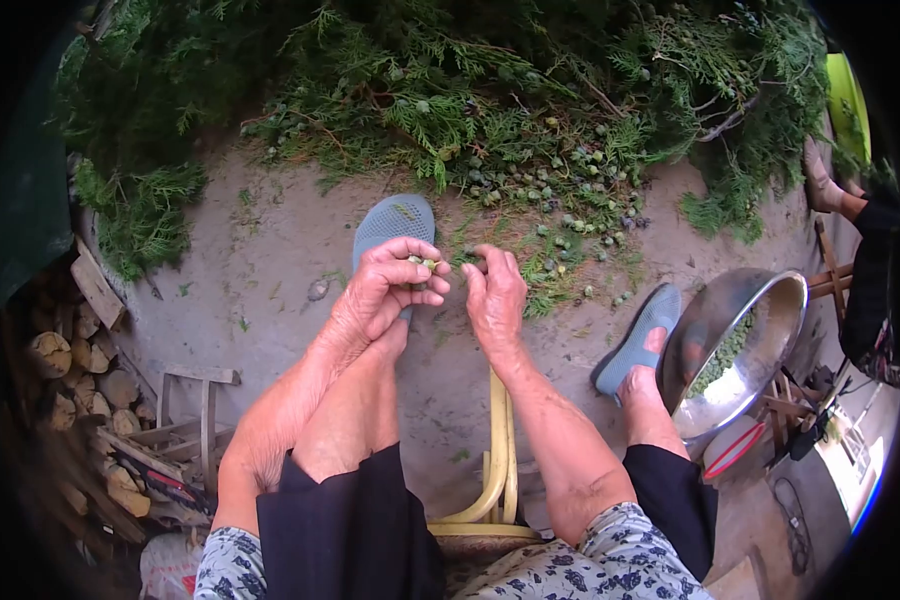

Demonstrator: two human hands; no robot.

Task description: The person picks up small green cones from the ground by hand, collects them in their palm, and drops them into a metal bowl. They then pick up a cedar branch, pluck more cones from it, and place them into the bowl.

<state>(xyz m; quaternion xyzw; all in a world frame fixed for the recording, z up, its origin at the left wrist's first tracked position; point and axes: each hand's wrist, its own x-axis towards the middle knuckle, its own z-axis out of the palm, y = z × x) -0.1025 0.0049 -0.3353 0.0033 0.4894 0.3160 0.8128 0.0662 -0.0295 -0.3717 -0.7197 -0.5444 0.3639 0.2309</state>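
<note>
My left hand [382,285] is held above the blue perforated shoe on my left foot. Its thumb and fingers close around a few small green cones [425,264], which look like those of a cypress or arborvitae. Just to the right, my right hand [498,298] has its fingers bent toward the thumb, close to the left fingertips but apart from them. Whatever sits between its fingertips is too small to make out. Loose green cones [570,225] and leafy sprigs lie on the ground beyond both hands.
A heap of cut evergreen branches [400,110] spans the far side. At right, a tilted steel basin [695,425] contains green cones [730,355]. Another person's foot [820,180] is at far right. Split logs [55,355] and a wooden frame [207,425] stand left.
</note>
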